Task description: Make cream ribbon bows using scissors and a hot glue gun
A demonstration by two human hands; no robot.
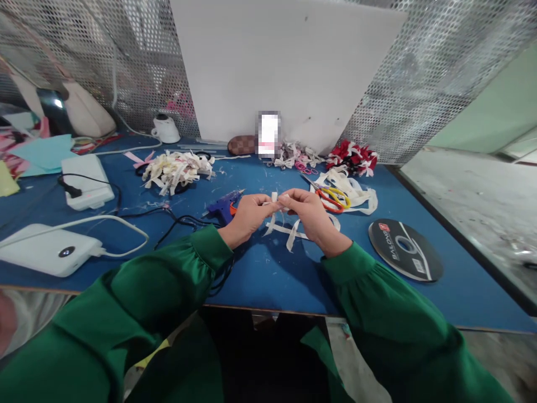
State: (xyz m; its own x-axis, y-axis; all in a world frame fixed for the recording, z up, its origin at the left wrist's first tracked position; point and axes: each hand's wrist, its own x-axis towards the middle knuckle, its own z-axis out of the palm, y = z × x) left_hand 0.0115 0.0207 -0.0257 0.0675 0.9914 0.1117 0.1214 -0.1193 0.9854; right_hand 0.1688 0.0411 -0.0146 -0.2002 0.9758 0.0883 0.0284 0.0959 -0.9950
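Over the middle of the blue table, my left hand and my right hand meet, thumbs and fingers pinched on a white ribbon. A short loop of it stands up between the fingertips, and loose ends hang below toward the tabletop. Just left of my left hand lies a blue glue gun, partly hidden by that hand. Scissors with orange and yellow handles rest beyond my right hand, on a heap of cream ribbon.
A black ribbon spool lies on the right of the table. Behind are piles of cream bows and red-and-white bows, with a phone against a white board. On the left, a white power bank trails cables.
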